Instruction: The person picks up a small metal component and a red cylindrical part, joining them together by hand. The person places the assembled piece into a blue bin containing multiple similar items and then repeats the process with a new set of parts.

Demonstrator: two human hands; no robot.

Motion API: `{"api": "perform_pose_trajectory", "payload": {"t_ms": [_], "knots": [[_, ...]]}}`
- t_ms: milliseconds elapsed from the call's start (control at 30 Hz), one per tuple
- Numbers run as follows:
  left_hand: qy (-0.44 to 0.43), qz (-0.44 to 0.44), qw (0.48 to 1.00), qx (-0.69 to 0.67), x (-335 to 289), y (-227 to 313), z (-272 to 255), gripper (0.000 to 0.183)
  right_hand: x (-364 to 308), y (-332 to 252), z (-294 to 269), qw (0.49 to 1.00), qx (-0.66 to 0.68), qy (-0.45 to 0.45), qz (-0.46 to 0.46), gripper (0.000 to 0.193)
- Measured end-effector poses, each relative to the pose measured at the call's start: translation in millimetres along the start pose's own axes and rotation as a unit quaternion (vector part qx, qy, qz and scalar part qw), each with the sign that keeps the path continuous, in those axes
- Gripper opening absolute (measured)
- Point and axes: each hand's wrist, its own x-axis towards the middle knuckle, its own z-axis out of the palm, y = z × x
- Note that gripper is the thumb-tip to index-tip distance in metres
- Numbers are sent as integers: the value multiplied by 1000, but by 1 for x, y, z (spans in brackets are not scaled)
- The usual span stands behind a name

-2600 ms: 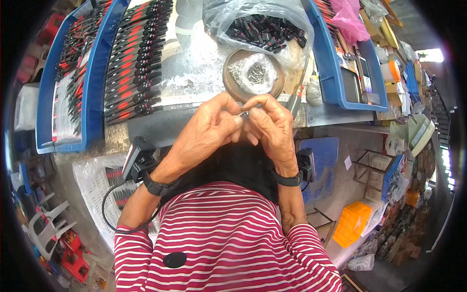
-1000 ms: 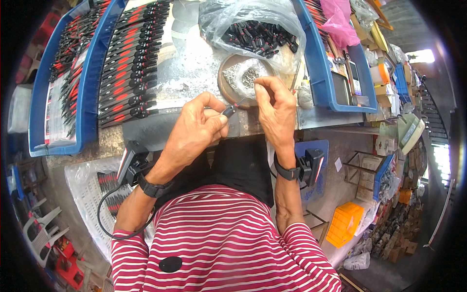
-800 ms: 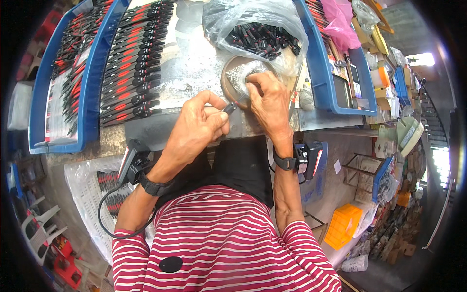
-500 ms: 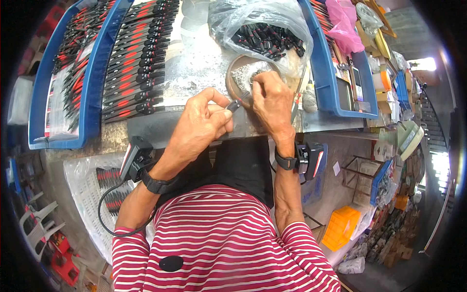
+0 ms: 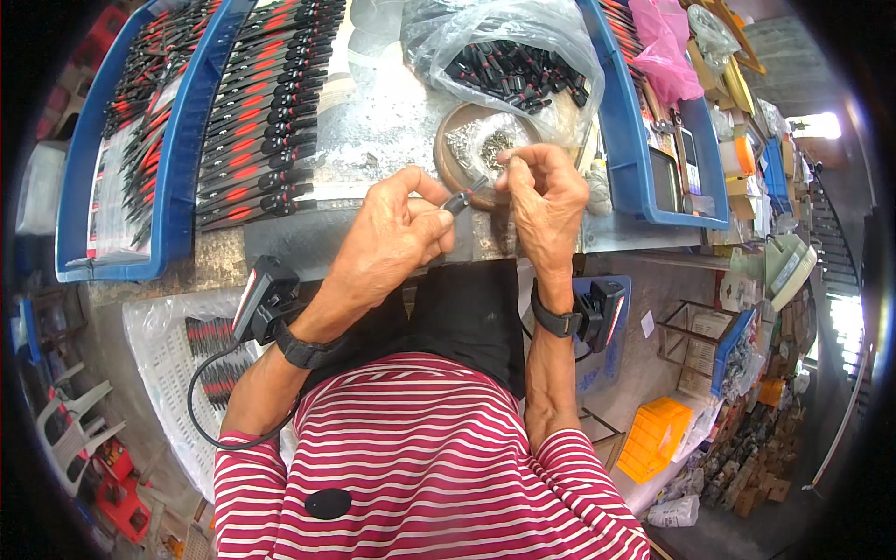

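Observation:
My left hand pinches a small black plastic piece with a red band between thumb and forefinger, its slim end tilted up to the right. Just right of that end, my right hand has thumb and fingertips drawn together; whatever they may hold is too small to make out. Below and beyond both hands is a round brown bowl holding a clear plastic bag of tiny metallic parts. Behind the bowl, an open clear bag is full of similar black pieces with red bands.
Black-and-red pen-like tools lie in a row at the left of the worktable. Beside them stands a blue tray of more such tools. A second blue tray at right holds phone-like devices. A pink bag rests above it.
My right hand has drawn back to the right from over the bowl, uncovering the metallic parts. My left hand has shifted slightly right, still pinching the black piece.

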Motion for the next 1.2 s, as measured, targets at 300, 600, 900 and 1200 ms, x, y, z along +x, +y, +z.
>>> {"api": "perform_pose_trajectory", "payload": {"t_ms": [300, 600, 900, 1200], "knots": [[0, 0, 1000, 23, 1, 0, 3, 14, -6, -13, -6, 999, 42, 4, 9, 5], [25, 22, 997, 64, 2, -4, 4, 9, -27, -35, -9, 994, 30, -63, -86, 19], [71, 116, 970, 199, 0, -9, 9, 8, -26, -29, -5, 974, -90, -71, -194, 37], [105, 207, 927, 295, -1, -15, 14, 10, -25, -30, -5, 947, -174, -83, -256, 44]]}}
